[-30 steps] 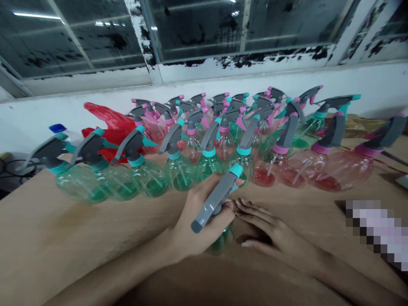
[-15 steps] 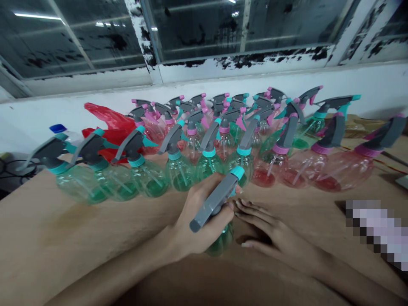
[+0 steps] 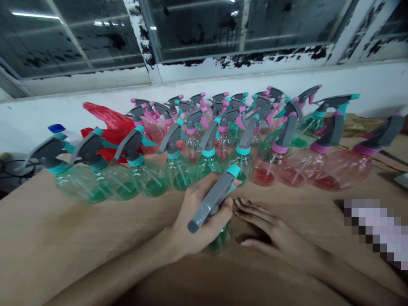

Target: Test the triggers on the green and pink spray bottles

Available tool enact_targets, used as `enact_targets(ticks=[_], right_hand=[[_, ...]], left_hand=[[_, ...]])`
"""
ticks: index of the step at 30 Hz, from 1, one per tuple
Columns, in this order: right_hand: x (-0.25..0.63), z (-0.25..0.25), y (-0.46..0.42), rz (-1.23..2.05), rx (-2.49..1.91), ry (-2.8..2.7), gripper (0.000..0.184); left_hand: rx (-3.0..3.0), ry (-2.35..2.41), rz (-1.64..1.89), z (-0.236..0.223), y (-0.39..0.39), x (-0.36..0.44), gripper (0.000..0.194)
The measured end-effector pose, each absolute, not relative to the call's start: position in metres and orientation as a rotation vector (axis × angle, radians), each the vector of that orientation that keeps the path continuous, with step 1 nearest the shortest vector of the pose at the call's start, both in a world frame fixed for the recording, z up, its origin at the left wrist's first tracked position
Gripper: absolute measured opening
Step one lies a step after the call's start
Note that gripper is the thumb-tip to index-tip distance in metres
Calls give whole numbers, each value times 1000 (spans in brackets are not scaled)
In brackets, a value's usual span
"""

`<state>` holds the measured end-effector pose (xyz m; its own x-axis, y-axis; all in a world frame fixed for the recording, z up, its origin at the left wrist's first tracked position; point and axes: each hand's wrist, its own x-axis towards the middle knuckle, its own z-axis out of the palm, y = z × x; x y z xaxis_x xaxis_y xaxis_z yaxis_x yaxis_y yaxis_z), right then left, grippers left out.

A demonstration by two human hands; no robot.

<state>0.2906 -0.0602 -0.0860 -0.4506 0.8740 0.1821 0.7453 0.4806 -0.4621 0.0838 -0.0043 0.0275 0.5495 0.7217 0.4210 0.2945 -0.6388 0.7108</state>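
1. With the green spray bottle [image 3: 220, 240] as the centre of the dial and the window [image 3: 197, 29] at twelve, the left hand [image 3: 204, 233] comes in from eight o'clock, its fingers curled firmly around the bottle just under the grey spray head [image 3: 210, 204].
2. The teal nozzle [image 3: 234, 170] points towards one o'clock and the back of the head towards seven; one fingertip shows beside the teal trigger. Much of the bottle is hidden by the grip.
3. The right hand [image 3: 270, 227] comes from four o'clock and lies palm down on the tabletop [image 3: 127, 229] — fingers extended, thumb apart, nothing visible in its hold. Its fingertips are just beside the bottle and the left thumb; whether they touch, I cannot tell.
4. From ten round to two runs the nearest row: six green bottles [image 3: 153, 182] with teal collars, then three reddish bottles [image 3: 296, 170] with pink collars.
5. Behind that row, around twelve, more spray bottles [image 3: 224, 138] crowd towards the white wall [image 3: 105, 94].
6. Between ten and eleven sits a red plastic bag [image 3: 111, 119] — a blue-capped bottle [image 3: 56, 128] is just left of it.
7. At three, well apart, lies a pixelated object [image 3: 379, 229].
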Motion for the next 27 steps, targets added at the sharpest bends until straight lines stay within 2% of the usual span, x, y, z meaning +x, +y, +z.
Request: enact_targets(ticks=[5, 15, 21, 27], right_hand=[[291, -85, -60, 428, -1372, -2358, 60], [290, -82, -62, 449, -1391, -2329, 60], [289, -80, -62, 475, -1392, -2317, 64], [290, -82, -62, 477, -1385, -2334, 60]], left_hand=[[2211, 871, 979, 25, -7, 84, 24], [2249, 928, 1079, 11, -5, 85, 14], [2240, 914, 1088, 14, -7, 87, 18], [2213, 994, 1063, 14, -11, 88, 14]])
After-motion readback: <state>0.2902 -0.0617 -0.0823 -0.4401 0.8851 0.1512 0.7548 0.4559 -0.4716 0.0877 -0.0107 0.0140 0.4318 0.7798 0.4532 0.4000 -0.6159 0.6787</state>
